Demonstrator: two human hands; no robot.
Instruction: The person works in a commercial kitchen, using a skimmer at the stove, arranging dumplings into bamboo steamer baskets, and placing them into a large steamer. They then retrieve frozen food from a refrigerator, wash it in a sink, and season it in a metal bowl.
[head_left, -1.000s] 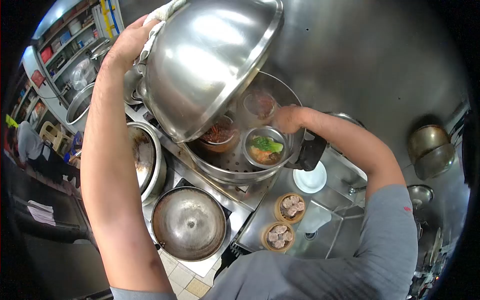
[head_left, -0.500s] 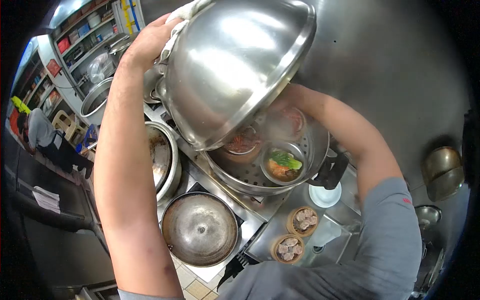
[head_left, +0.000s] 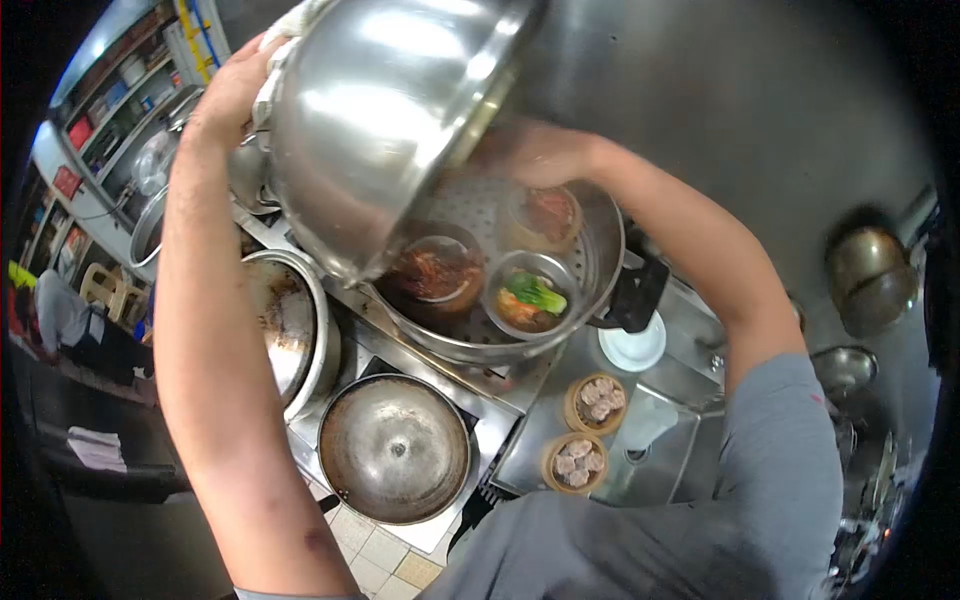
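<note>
Domed lid (head_left: 370,130) seems heavy, slippery, best held through cloth (head_left: 290,28) at its crown. Left hand (head_left: 225,95) clasps there; right hand (head_left: 530,155) (quite blurred), open or closed, I cannot tell.

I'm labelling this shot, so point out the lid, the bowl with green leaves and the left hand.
Lid (head_left: 375,110): head view, on its domed outer side.
Bowl (head_left: 503,318): head view, on its near-left rim.
Left hand (head_left: 232,90): head view, on its back.

The only view looks forward and steeply down from the wearer's head, close above the steamer (head_left: 470,350), through a round wide-angle lens.
</note>
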